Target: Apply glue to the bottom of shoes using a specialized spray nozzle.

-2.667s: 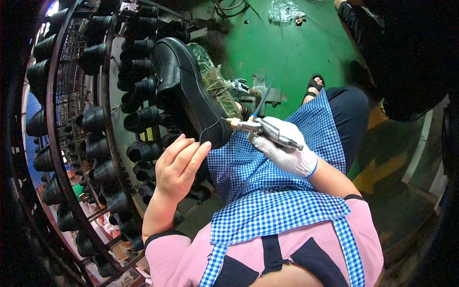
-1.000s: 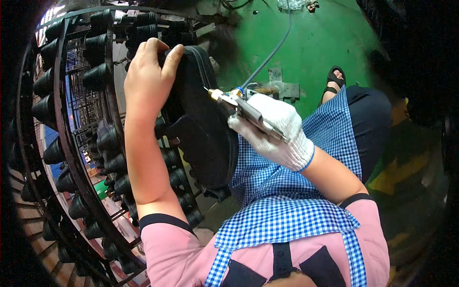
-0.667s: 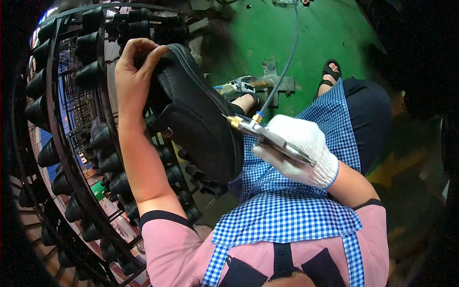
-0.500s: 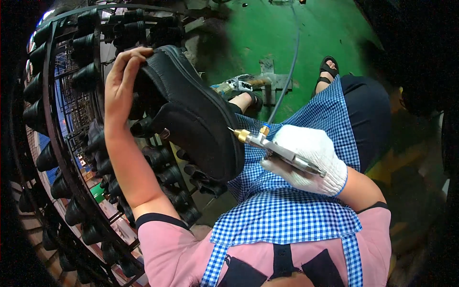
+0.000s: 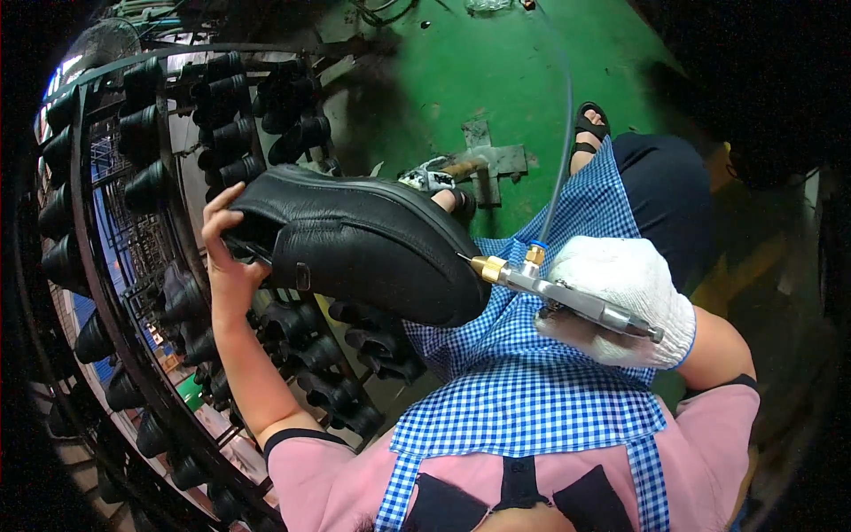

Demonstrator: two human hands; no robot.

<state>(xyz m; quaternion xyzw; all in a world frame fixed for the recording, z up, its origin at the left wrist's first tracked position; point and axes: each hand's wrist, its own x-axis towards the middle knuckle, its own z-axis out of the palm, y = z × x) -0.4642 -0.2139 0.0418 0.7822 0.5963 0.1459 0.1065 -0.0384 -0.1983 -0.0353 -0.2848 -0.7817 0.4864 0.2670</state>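
A black leather shoe [image 5: 372, 244] with a small metal tab on its upper hangs tilted in front of me, toe to the right. My bare left hand [image 5: 232, 257] grips it by the heel and opening, thumb on the near rim. In a white knitted glove, my right hand [image 5: 620, 288] is wrapped around a metal applicator gun [image 5: 576, 300] with a brass tip and a thin needle. That needle points left at the shoe's toe edge, by the sole seam; whether it touches, I cannot tell. The fingers under the gun are partly hidden.
A curved metal rack [image 5: 89, 239] with many black shoes stands at the left, close to my left arm. From the gun, a thin hose [image 5: 568, 115] runs up across the green floor [image 5: 425, 80]. A stand with a cross-shaped metal foot [image 5: 496, 161] is ahead, near my feet.
The shoe has turned so more of its upper faces me, and its heel end has come lower. My left hand came down with it. The gun and right hand moved slightly right and down.
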